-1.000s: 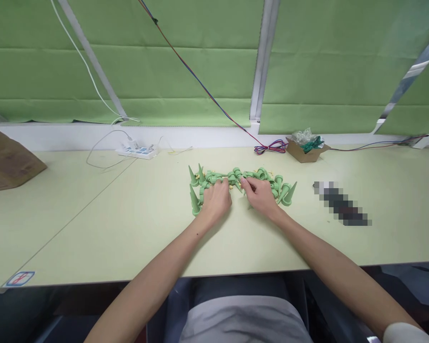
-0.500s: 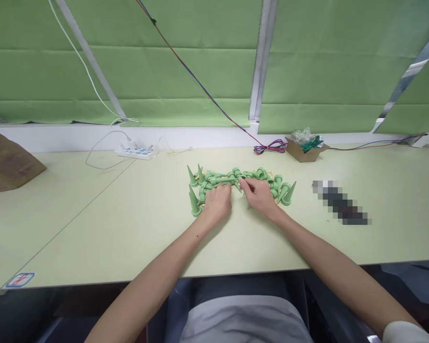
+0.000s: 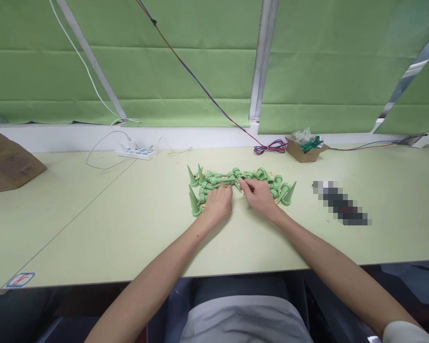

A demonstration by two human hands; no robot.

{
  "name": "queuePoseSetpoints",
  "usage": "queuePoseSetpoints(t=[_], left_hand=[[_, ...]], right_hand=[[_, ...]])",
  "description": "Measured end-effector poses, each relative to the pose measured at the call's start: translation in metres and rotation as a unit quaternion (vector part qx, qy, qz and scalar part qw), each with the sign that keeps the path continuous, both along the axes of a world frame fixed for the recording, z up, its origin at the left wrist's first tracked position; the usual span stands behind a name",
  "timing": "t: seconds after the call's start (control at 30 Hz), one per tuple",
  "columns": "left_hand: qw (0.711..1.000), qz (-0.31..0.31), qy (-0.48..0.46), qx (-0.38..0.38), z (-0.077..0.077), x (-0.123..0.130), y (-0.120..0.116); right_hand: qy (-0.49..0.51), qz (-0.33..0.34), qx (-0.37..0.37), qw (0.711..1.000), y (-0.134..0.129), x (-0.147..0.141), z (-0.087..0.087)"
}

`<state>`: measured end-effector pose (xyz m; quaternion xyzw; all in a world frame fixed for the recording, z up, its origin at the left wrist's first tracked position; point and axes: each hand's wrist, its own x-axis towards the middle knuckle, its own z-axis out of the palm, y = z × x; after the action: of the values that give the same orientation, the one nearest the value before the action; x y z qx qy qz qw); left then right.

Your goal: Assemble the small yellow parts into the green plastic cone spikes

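Several green plastic spikes with round caps lie in a pile across the middle of the table, among them an upright cone (image 3: 194,204) at the pile's left and a leaning one (image 3: 289,194) at its right. My left hand (image 3: 219,204) is closed at the near left side of the pile; what its fingers hold is hidden. My right hand (image 3: 259,193) pinches the tip of a green spike (image 3: 223,180) that points left, its cap end above my left hand. Small yellow bits show between the green parts.
On the pale table (image 3: 146,228), a cardboard box (image 3: 10,162) stands at the far left and a power strip (image 3: 137,151) at the back. A small open box (image 3: 305,153) with green items and coiled wires (image 3: 270,147) sit back right. A blurred dark object (image 3: 341,204) lies right.
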<state>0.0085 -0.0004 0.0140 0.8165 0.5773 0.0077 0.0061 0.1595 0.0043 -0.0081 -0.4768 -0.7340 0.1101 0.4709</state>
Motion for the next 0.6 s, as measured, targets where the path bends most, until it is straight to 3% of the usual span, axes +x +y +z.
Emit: queuePoseSetpoints(t=[0.6], left_hand=[[1.0,0.016,0.007,-0.011,0.0048,0.0018,-0.002]], right_hand=[[0.003,0.003,-0.004,1.0,0.0002,0.0009,-0.001]])
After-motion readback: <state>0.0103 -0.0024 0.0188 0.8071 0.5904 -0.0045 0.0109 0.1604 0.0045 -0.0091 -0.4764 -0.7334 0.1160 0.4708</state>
